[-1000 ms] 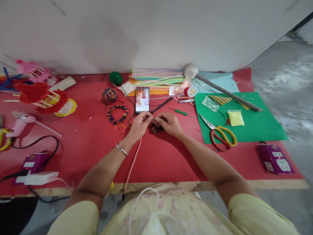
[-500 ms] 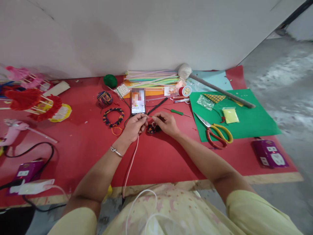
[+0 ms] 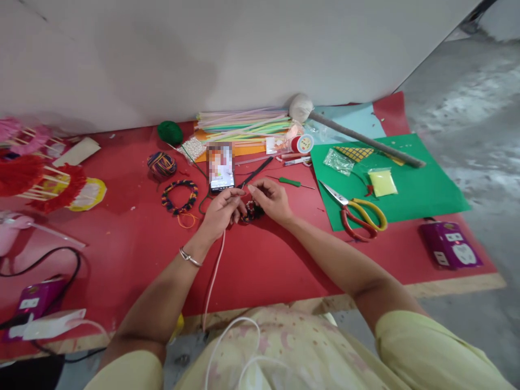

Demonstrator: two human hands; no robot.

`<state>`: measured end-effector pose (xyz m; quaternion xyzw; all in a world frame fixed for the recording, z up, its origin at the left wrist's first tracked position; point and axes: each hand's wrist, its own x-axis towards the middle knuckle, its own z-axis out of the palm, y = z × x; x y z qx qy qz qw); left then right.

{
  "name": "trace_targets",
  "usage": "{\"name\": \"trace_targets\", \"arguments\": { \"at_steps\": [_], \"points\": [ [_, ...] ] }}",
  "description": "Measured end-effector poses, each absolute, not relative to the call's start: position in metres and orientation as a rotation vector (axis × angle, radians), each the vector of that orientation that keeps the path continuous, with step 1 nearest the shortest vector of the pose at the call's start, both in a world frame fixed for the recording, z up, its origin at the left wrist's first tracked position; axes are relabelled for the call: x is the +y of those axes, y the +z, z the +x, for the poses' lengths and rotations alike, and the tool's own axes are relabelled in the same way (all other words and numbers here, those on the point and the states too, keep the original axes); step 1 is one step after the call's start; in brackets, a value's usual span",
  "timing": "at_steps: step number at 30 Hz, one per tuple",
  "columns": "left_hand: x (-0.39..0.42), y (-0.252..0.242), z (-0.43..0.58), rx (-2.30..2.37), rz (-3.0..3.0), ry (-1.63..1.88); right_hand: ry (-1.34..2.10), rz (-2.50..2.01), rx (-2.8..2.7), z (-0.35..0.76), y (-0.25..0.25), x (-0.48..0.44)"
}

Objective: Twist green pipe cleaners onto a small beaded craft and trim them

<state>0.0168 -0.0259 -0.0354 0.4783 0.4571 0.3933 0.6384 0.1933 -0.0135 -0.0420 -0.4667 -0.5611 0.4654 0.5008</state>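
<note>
Over the red table (image 3: 264,265), the left hand (image 3: 221,213) and right hand (image 3: 272,201) each have thumb and forefinger pinched together, on what I can't tell. Left of those fingers, a braided ring (image 3: 174,209) looks finished, orange loop (image 3: 187,220) trailing; just beneath them, the smaller dark bundle (image 3: 253,213) seems incomplete.

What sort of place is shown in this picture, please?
Most likely a handicraft workspace: the multicoloured yarn ball, the packet of white beads and the scissors suggest it.
</note>
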Motion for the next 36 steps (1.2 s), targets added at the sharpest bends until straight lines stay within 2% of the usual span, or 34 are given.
{"name": "trace_targets", "arguments": {
  "at_steps": [14, 36],
  "points": [
    [-0.024, -0.047, 0.022, 1.093, 1.247, 0.949, 1.261, -1.063, -1.234, 0.189, -0.043, -0.01],
    [-0.024, -0.048, 0.024, 1.118, 1.291, 0.957, 1.248, -1.054, -1.261, 0.19, -0.044, -0.008]
  ]
}}
